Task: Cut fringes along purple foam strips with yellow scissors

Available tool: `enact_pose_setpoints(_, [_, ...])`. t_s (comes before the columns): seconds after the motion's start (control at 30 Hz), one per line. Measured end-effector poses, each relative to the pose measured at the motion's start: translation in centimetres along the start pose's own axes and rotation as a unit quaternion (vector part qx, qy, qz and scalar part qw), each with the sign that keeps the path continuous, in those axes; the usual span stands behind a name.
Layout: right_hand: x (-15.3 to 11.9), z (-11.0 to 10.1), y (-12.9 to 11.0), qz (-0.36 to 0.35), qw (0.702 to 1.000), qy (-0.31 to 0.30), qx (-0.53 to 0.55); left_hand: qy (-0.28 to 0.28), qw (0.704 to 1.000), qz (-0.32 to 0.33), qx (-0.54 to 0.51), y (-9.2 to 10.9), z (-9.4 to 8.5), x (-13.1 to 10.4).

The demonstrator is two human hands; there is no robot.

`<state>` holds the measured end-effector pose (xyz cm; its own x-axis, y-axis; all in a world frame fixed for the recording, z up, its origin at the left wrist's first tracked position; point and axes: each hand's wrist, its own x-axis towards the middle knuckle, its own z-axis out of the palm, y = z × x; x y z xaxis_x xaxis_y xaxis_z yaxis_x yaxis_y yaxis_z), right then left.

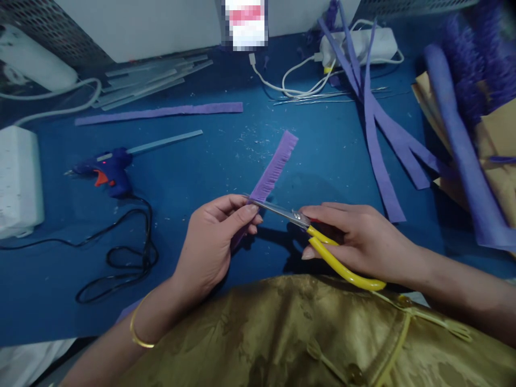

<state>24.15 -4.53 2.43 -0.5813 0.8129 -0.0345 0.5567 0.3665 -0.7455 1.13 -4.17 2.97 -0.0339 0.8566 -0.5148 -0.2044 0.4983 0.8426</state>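
Observation:
My left hand (217,236) pinches a purple strip (276,166) between thumb and fingers. Its upper part sticks up past my fingers, with a row of fine cuts along the right edge. In my right hand (350,236) is a pair of scissors (322,244) with yellow handles. The blades lie across the strip right at my left fingertips and look nearly closed. Part of the strip below my left thumb is hidden by the hand.
A blue glue gun (108,169) with a glue stick lies left, its black cord (149,236) looping below. Behind are another purple strip (161,113), clear glue sticks (153,80) and a power strip (363,45). At right lie several purple strips (382,161) and a purple roll (455,129).

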Motion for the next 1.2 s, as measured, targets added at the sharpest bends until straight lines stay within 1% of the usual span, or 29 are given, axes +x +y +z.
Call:
enact_pose_setpoints(0.27, [0.04,0.05,-0.06,0.005,1.000,-0.004,-0.001,-0.001,1.000,0.016,0.011,-0.33,-0.37,-0.06])
enact_pose_setpoints(0.43, [-0.03,-0.05,0.00,0.001,1.000,-0.007,0.006,-0.007,1.000,0.001,-0.013,-0.08,-0.39,0.03])
enact_pose_setpoints(0.6, [-0.15,-0.06,0.04,-0.007,1.000,-0.003,0.012,-0.064,0.996,-0.033,-0.049,0.29,-0.43,0.30])
enact_pose_setpoints(0.67, [-0.13,-0.01,0.08,-0.006,1.000,0.002,0.013,-0.073,0.995,-0.033,-0.051,0.31,-0.41,0.33])
enact_pose_setpoints(0.87, [-0.04,0.04,0.15,0.002,1.000,0.011,0.005,-0.043,0.997,-0.044,-0.035,0.42,-0.31,0.27])
enact_pose_setpoints(0.93, [-0.04,0.04,0.07,0.005,1.000,0.011,0.005,-0.037,0.998,-0.039,-0.025,0.43,-0.28,0.27])
enact_pose_setpoints(1.03, [-0.03,0.07,-0.07,0.016,1.000,0.008,0.002,-0.027,1.000,-0.012,-0.004,0.26,-0.30,0.24])
enact_pose_setpoints(1.2, [-0.09,0.12,-0.13,0.035,0.999,0.011,0.001,0.007,0.999,0.040,0.030,-0.31,-0.55,0.18])
